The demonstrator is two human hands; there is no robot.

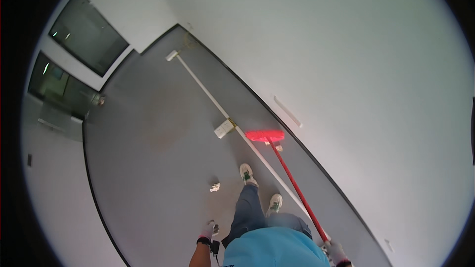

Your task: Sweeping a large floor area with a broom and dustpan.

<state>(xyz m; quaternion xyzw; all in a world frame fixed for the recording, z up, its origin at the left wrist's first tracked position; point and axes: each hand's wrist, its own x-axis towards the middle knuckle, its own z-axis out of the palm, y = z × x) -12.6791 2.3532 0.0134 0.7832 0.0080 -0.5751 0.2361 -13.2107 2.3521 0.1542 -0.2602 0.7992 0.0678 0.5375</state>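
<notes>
My right hand (337, 252), in a whitish glove, is closed round the upper end of a red broom (295, 184) at the lower right. Its long handle slants forward to a wide red head (264, 135) resting on the grey floor near the right wall. A few pale scraps (279, 148) lie just behind that head, on my side. Low on the left hangs my left hand (210, 229), gloved too, with a black band at the wrist. It holds nothing, and its fingers are loosely bent and apart.
Along the floor runs a white raised strip (205, 90) with a white box (224, 128) midway and another box (171, 55) at its far end. A crumpled white scrap (214, 187) lies left of my shoes (247, 172). The right wall (356, 94) has a dark baseboard; windows (89, 32) are far left.
</notes>
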